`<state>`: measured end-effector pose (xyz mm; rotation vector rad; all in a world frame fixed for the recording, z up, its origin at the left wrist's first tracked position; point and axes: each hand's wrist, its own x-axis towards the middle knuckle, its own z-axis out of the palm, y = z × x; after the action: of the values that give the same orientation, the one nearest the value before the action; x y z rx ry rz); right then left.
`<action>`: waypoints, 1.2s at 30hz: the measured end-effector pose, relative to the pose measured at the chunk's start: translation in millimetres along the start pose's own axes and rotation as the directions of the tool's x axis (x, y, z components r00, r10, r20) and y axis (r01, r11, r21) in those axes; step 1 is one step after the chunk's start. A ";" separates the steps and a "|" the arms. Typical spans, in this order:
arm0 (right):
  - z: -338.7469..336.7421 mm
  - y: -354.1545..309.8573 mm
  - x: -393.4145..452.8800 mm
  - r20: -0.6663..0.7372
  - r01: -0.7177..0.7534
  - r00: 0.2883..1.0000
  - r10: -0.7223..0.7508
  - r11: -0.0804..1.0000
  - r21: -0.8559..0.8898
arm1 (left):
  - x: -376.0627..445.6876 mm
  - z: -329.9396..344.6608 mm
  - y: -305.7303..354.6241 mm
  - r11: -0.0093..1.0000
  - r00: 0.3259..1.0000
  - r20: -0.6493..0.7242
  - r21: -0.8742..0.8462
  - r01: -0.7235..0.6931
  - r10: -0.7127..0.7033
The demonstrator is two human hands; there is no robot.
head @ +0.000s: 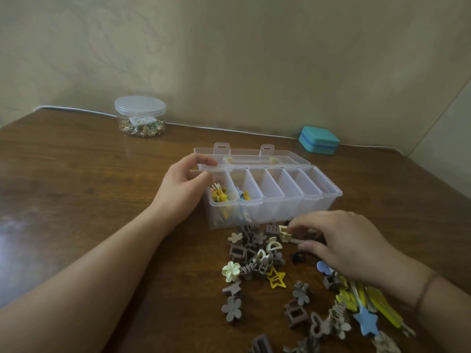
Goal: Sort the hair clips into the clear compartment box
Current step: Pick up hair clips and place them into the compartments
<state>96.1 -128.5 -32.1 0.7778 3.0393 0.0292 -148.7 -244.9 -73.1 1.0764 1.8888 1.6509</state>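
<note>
**Clips going into the box — both hands at work**

Far left, well beyond the left hand: a lidded clear jar of small gold-coloured bits, standing at the back of the brown surface.

Left hand: fingers curled round the left end of the clear compartment box, thumb over the rim, fingertips against the end wall. Gripping it.

The box sits just right of that hand, lid swung open behind. Nearest compartment to the left hand holds yellow clips; the next holds a few blue and yellow ones. The compartments further right look bare.

In front of the box, between the two hands: loose pile of hair clips, mostly brown and taupe claws and flowers, with a cream flower clip and a yellow star clip on its near side.

Right hand: down over the pile, just in front of the box's front wall, thumb and fingertips pinching a cream claw clip.

Below the right wrist: yellow clips and a blue star clip.

Beyond the right hand, at the wall: a small teal case.
</note>
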 end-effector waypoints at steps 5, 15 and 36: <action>-10.9 -0.9 -3.1 0.006 0.030 1.000 -0.030 1.000 0.005 | -2.0 0.8 3.5 1.000 1.000 -0.001 -0.009 -0.001 0.001; -68.7 -18.8 41.1 -0.131 0.097 0.991 -0.042 0.887 0.451 | -0.6 1.4 2.4 1.000 1.000 -0.015 -0.019 0.005 -0.005; -11.6 15.9 3.3 0.098 -0.128 0.987 0.130 0.991 -0.027 | -1.9 0.9 2.6 1.000 1.000 -0.001 -0.017 -0.014 0.014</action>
<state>100.7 -113.2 -20.2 0.9437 2.8860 0.0218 -146.1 -245.8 -71.2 1.0843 1.8686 1.6725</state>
